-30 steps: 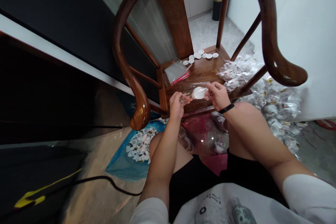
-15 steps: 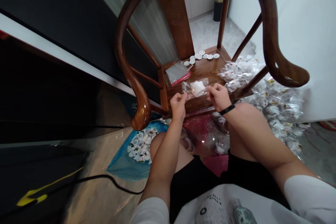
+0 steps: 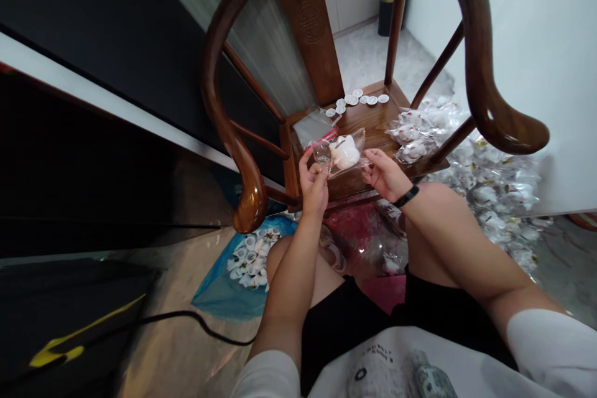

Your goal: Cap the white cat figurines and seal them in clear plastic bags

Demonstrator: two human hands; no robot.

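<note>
A white figurine (image 3: 346, 153) with a dark slot on top lies inside a clear plastic bag (image 3: 321, 152), just above the front of the chair seat. My left hand (image 3: 314, 186) grips the left end of this bag between thumb and fingers. At the bag's right end, the thumb and fingertips of my right hand (image 3: 385, 175) pinch the loose plastic. Behind my left hand, a stack of flat clear bags (image 3: 311, 129) with red edges rests on the seat. Several round white caps (image 3: 351, 100) form a row farther back.
The wooden chair (image 3: 480, 62) has curved arms around the seat. Many bagged white figurines (image 3: 494, 186) are piled on the right, some on the seat. A blue bag (image 3: 212, 292) of small white pieces lies on the floor at left, near a black cable (image 3: 200, 317).
The bagged figurine has turned and shifted slightly left, so its slotted side now shows. My left fingers have spread around the bag's end; my right hand has tilted a little.
</note>
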